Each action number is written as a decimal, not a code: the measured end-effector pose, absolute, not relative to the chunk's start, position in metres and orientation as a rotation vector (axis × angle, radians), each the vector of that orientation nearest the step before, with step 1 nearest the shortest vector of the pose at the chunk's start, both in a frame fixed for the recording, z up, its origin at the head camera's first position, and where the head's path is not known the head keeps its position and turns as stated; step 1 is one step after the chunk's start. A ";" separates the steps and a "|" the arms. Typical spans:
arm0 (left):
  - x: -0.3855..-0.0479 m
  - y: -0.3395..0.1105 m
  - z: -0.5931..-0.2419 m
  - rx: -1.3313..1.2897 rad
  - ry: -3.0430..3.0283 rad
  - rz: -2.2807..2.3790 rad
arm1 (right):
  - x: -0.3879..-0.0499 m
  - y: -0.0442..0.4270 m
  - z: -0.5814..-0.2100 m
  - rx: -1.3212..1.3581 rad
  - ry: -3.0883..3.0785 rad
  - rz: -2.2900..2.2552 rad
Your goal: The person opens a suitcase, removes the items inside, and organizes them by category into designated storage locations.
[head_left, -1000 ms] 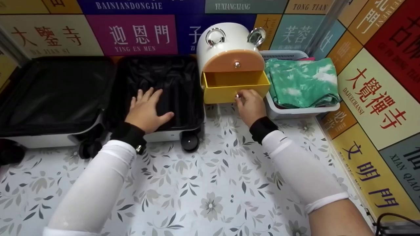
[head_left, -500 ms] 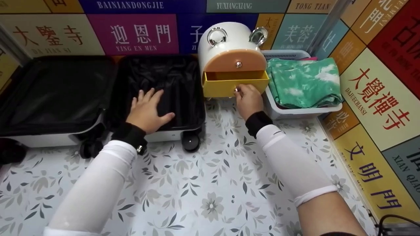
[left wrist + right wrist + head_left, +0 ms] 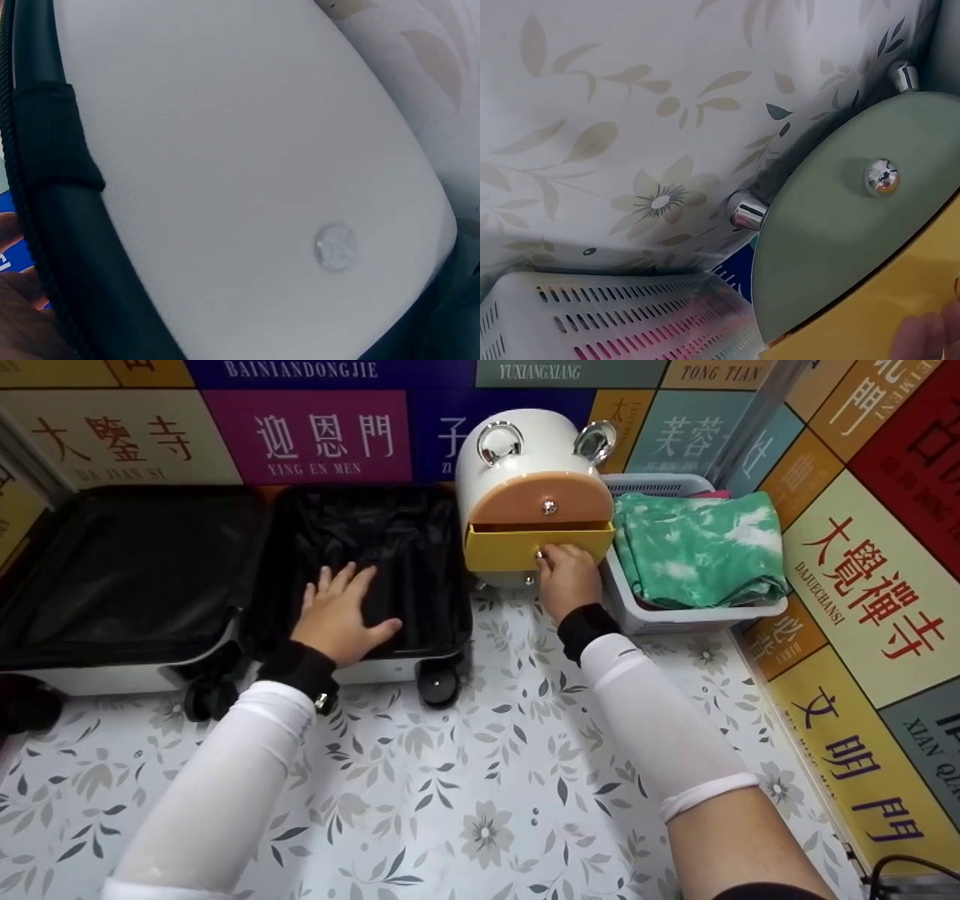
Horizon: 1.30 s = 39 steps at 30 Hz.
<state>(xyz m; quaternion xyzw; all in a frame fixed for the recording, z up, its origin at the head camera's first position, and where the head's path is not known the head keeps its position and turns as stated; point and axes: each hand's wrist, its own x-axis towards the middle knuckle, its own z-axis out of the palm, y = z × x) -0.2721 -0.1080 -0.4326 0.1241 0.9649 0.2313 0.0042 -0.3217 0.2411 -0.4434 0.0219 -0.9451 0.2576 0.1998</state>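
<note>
My right hand (image 3: 571, 585) pinches the small silver knob (image 3: 539, 555) of a yellow drawer (image 3: 499, 552), which is pulled a short way out of a white, round-topped cabinet (image 3: 517, 454) with silver ears. In the right wrist view, my fingertips (image 3: 921, 335) lie against the yellow front; below it is a grey-green bottom panel (image 3: 832, 217) with its own knob. My left hand (image 3: 334, 619) is spread over the near part of an open suitcase (image 3: 420, 585) with black lining. Whether the palm touches the lining cannot be seen. The left wrist view shows mostly the suitcase's white side (image 3: 217, 165).
A light plastic basket (image 3: 675, 619) with a folded green and white cloth (image 3: 697, 551) stands right of the cabinet. The suitcase's other half (image 3: 127, 577) lies at the left. Lettered walls (image 3: 870, 585) bound the back and right. A black cable (image 3: 900, 859) lies at the lower right.
The yellow drawer has slid inward, with my right hand moving away from me on its knob. The cabinet's lower part has come into view. My left hand keeps its place.
</note>
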 end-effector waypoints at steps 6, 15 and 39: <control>-0.272 -0.106 -0.433 0.394 3.013 0.721 | -0.324 0.240 -0.445 0.051 -2.681 0.684; -0.270 -0.105 -0.433 0.386 3.007 0.705 | -0.328 0.235 -0.447 0.019 -2.755 0.658; -0.267 -0.096 -0.431 0.338 3.015 0.686 | -0.302 0.226 -0.458 0.123 -2.653 0.792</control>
